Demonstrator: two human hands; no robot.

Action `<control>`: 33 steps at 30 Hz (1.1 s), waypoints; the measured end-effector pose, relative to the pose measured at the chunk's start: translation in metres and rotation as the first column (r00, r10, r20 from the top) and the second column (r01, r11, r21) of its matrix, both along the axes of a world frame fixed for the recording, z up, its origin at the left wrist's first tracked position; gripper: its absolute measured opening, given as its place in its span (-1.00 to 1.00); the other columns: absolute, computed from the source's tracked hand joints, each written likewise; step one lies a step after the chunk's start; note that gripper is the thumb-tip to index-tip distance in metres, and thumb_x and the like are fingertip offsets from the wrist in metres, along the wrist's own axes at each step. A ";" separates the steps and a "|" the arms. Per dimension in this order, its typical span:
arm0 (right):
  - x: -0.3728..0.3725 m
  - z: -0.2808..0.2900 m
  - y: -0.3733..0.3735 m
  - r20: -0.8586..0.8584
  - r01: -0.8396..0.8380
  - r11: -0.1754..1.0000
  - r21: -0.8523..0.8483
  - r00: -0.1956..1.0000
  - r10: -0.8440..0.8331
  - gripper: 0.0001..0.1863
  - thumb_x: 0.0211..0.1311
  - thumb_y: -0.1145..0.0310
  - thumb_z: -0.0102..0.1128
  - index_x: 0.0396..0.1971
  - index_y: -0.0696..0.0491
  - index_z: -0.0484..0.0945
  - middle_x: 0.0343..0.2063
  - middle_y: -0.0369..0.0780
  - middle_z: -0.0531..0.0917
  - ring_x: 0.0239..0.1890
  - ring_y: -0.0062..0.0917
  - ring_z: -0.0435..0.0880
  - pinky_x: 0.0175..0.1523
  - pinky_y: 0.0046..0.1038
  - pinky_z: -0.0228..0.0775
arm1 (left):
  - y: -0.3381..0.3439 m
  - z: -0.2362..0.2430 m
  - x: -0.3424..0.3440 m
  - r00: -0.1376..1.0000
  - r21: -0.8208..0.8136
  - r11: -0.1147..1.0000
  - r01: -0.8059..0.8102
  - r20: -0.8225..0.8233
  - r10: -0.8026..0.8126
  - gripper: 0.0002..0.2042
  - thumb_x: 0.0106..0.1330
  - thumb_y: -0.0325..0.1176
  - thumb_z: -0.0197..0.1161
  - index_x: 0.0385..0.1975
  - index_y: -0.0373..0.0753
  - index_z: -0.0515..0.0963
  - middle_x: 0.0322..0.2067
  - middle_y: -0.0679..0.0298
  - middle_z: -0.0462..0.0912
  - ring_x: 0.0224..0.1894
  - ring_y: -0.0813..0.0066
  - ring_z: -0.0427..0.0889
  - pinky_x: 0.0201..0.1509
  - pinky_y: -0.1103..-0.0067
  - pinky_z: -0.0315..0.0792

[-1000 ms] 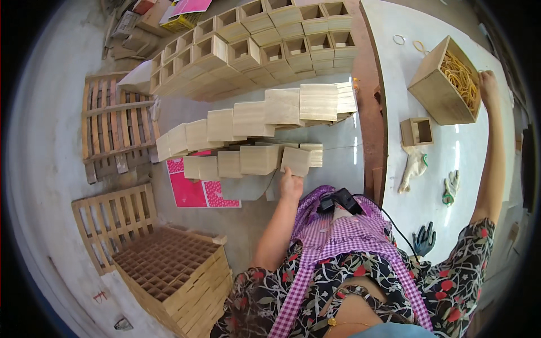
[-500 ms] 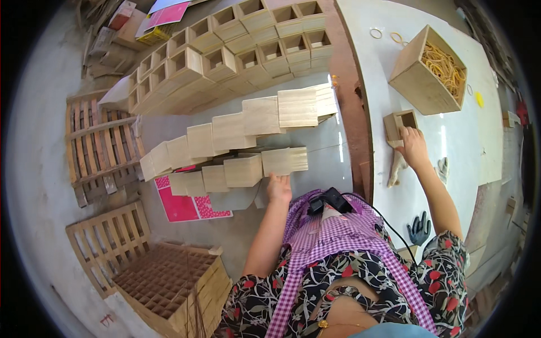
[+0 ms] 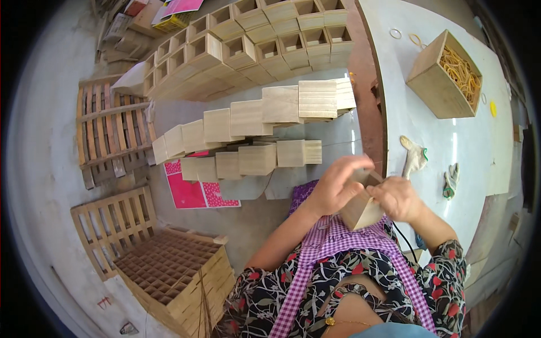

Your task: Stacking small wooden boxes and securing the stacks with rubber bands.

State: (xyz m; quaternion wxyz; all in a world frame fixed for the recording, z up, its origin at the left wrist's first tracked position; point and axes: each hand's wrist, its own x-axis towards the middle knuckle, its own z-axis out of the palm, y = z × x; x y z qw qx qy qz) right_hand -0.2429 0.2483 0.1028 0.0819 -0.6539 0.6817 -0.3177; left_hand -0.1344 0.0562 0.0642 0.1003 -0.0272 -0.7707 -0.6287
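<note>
In front of my apron a small open-topped wooden box (image 3: 360,209) is tilted, its opening facing up and away. My right hand (image 3: 399,198) is closed on the box's right rim, thumb and fingers gripping the edge. At the box's left side my left hand (image 3: 338,185) has its fingers stretched out and apart near the rim. Whether the left palm touches the wood cannot be made out. Beyond my left arm stand two rows of light wooden boxes (image 3: 258,160), their plain sides showing.
A bigger wooden box (image 3: 431,84) of yellow rubber bands stands on the white table (image 3: 417,127) at right, near two work gloves (image 3: 415,156). Stacked open boxes (image 3: 239,50) line the back. Slatted pallets (image 3: 115,127) and a crate with compartments (image 3: 194,290) are at left.
My right hand has brought the small box from the table to my front. My left hand has left the row of boxes and come over beside it.
</note>
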 end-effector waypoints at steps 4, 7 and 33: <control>0.025 -0.014 -0.016 0.102 0.168 0.978 -0.123 0.983 -0.156 -0.79 -0.18 0.60 0.16 -0.42 0.15 0.47 -0.65 -0.25 0.51 -0.62 -0.39 0.55 -0.51 -0.38 0.38 | 0.002 0.006 0.002 0.988 0.067 0.989 0.134 0.075 -0.139 -0.62 0.34 -0.08 0.02 -0.06 -0.26 0.44 -0.59 0.22 0.55 -0.50 0.39 0.56 -0.37 0.52 0.38; 0.022 -0.035 -0.018 0.215 0.348 0.937 0.001 0.915 -0.340 -0.91 0.02 0.61 0.09 -0.45 0.14 0.41 -0.66 -0.21 0.50 -0.62 -0.38 0.55 -0.47 -0.43 0.41 | 0.013 -0.002 0.017 0.951 0.223 0.974 0.050 0.289 -0.115 -0.56 0.36 -0.05 0.01 0.05 -0.26 0.36 -0.72 0.24 0.40 -0.65 0.50 0.36 -0.51 0.57 0.23; 0.052 -0.048 -0.058 0.164 0.317 0.948 0.025 0.934 -0.316 -0.58 -0.15 0.35 0.37 -0.24 0.12 0.44 -0.22 -0.17 0.59 -0.27 -0.24 0.57 -0.23 -0.30 0.38 | -0.025 -0.070 0.044 0.678 0.097 0.772 -0.628 0.554 0.482 -0.48 0.39 0.02 -0.04 -0.43 -0.42 0.52 -0.62 0.29 0.49 -0.48 0.64 0.39 -0.35 0.56 0.37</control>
